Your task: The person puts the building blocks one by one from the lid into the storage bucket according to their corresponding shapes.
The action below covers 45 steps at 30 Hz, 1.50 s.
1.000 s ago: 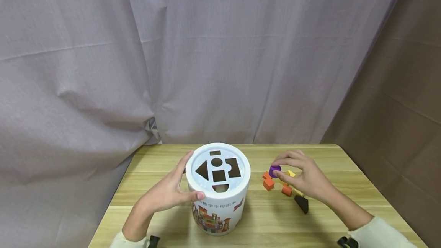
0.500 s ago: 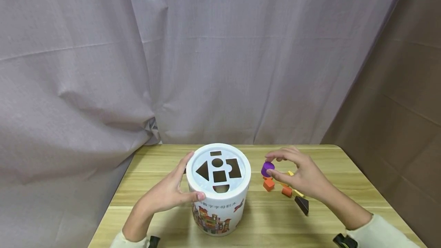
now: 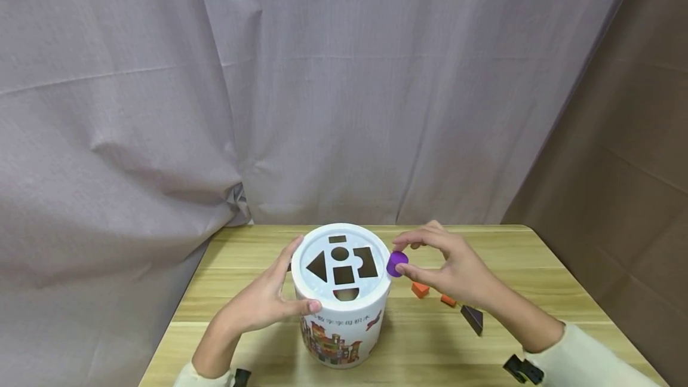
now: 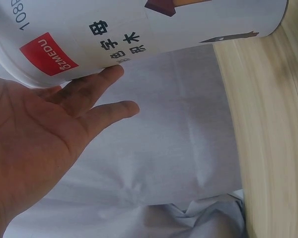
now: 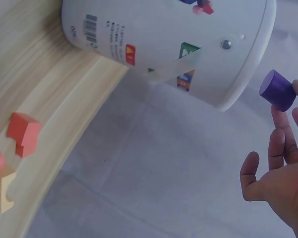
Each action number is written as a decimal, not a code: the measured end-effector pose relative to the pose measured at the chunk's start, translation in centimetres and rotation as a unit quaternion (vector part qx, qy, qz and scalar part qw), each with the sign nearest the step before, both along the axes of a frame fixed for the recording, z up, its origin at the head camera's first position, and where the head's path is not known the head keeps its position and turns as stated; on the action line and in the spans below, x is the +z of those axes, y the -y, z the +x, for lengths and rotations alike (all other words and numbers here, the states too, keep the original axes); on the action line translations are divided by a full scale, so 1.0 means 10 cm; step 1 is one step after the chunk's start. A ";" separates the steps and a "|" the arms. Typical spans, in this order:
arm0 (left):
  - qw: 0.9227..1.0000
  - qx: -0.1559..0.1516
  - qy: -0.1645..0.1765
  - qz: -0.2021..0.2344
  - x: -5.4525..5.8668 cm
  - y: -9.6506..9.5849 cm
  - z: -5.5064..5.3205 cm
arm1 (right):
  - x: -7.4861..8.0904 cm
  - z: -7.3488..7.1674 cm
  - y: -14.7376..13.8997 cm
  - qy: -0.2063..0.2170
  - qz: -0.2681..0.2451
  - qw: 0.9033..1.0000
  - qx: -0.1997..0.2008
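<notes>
We pinch the purple block (image 3: 397, 264) just beside the tub (image 3: 335, 339), at its 3 o'clock.
Our right hand (image 3: 463, 269) grasps it by thumb and fingertips; our left hand (image 3: 263, 296), straight-fingered at 9 o'clock, seemingly steadies the tub — red label (image 4: 48, 54) "ÖZMEDU", black lettering (image 4: 118, 44) including "字母".

Table (image 3: 419, 354): pale and wood-grained, rounded at the far right corner | left of its centre, a white printed bucket (image 3: 344, 334) is stood upright | to the bucket's right, an orange block (image 3: 420, 289), a partly hidden orange piece (image 3: 448, 300) and a black block (image 3: 472, 319) are scattered | a notched yellow block (image 5: 1, 191) is seen near the orange ones
</notes>
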<state>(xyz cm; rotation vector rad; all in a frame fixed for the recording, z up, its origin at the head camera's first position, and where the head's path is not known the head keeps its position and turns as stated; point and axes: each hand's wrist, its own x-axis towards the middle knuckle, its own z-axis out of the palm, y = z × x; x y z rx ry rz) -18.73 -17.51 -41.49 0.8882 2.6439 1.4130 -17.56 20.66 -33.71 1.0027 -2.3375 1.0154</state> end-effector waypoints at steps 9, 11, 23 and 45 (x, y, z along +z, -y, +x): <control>1.000 0.004 0.003 0.003 0.02 -0.03 0.02 | -0.02 -0.03 0.17 0.011 -0.014 0.999 0.041; 1.000 0.002 0.002 0.005 0.02 -0.04 0.02 | -0.02 -0.04 0.20 0.011 -0.013 0.999 0.046; 1.000 -0.003 0.009 0.012 0.04 -0.09 0.03 | -0.05 -0.08 0.33 0.013 -0.012 0.998 0.057; 1.000 -0.003 0.016 0.005 0.02 -0.06 0.04 | -0.10 -0.39 0.67 0.026 0.006 0.999 0.040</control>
